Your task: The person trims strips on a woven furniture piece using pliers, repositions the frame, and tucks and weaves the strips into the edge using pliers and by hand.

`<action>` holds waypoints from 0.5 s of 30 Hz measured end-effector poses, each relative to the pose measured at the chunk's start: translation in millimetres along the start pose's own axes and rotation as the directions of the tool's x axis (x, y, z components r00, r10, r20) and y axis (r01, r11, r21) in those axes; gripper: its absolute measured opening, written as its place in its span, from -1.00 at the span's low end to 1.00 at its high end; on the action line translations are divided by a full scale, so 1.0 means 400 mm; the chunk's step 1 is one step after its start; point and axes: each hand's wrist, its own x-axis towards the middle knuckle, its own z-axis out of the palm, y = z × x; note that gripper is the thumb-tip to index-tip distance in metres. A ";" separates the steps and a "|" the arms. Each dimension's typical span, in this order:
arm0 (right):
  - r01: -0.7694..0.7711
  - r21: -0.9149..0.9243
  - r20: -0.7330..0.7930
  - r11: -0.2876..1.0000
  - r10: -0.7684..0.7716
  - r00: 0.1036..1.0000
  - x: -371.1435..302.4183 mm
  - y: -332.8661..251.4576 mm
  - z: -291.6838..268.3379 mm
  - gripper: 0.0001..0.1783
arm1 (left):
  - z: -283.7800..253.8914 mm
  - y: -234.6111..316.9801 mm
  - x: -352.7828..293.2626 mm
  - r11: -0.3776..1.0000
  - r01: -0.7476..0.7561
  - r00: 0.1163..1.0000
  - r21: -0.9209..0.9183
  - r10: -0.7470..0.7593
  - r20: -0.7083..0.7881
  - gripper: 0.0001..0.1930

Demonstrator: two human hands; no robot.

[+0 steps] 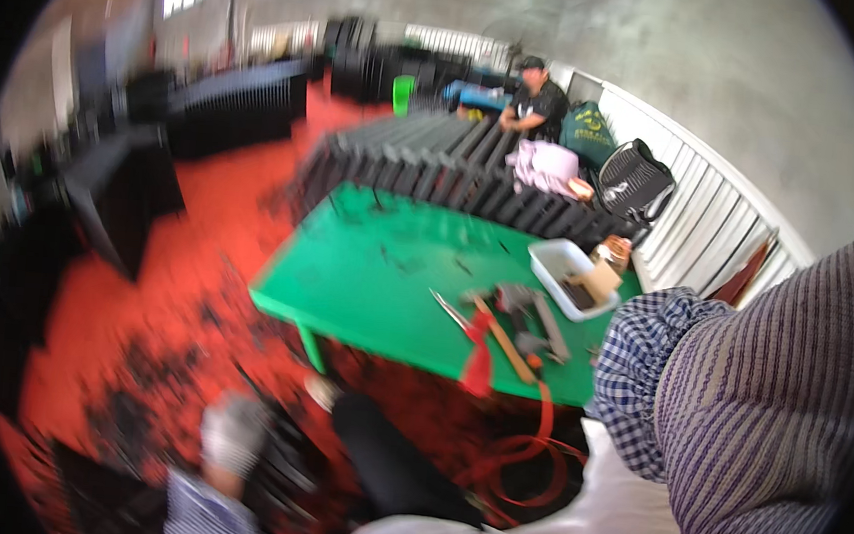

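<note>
While the white-gloved left hand [233, 433] hangs low, we have dark strips [287, 447] just right of the grip, too blurred to count or to tell touching from apart, and I cannot tell whether those fingers are spread or closed on one. Judging by the reach, the step in hand is handling these strips down low; the next move calls for a sure pinch on one, clear of its neighbours. No right hand in view, just one raised right sleeve [766, 424], well off to the grip's right. Left of the grip, black scraps [141, 400] litter the red floor [213, 240], beyond counting. Right of the grip, one orange hose [547, 417] lies coiled under one green table [364, 297]. On top, ahead and right of the grip: one red-handled tool [480, 357], one wooden-handled hammer [508, 346], one nail gun, by its look, [523, 300] and one white plastic bin [548, 263]. Farther ahead, black frames [405, 160] stand in a packed row, uncounted, with one lilac cloth [545, 164], two bags [637, 180] and one co-worker [540, 105] beyond the table.
</note>
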 end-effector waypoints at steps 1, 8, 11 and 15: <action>0.047 -0.003 -0.005 0.999 -0.047 0.999 0.029 -0.001 -0.008 -0.50 | 0.024 0.015 -0.039 0.987 0.154 0.982 0.043 -0.157 0.103 -0.80; 0.174 -0.142 -0.016 0.974 -0.178 0.984 -0.027 -0.127 0.026 -0.51 | 0.124 -0.070 -0.143 0.962 0.227 0.964 -0.151 -0.199 0.178 -0.73; 0.190 -0.177 0.014 0.966 -0.191 0.982 -0.051 -0.037 0.007 -0.51 | 0.008 0.029 -0.051 0.946 0.324 0.942 0.018 -0.324 0.090 -0.80; 0.164 -0.229 0.061 0.960 -0.154 0.986 0.000 -0.012 -0.004 -0.51 | 0.042 0.010 -0.009 0.873 0.288 0.954 -0.395 -0.296 0.043 -0.86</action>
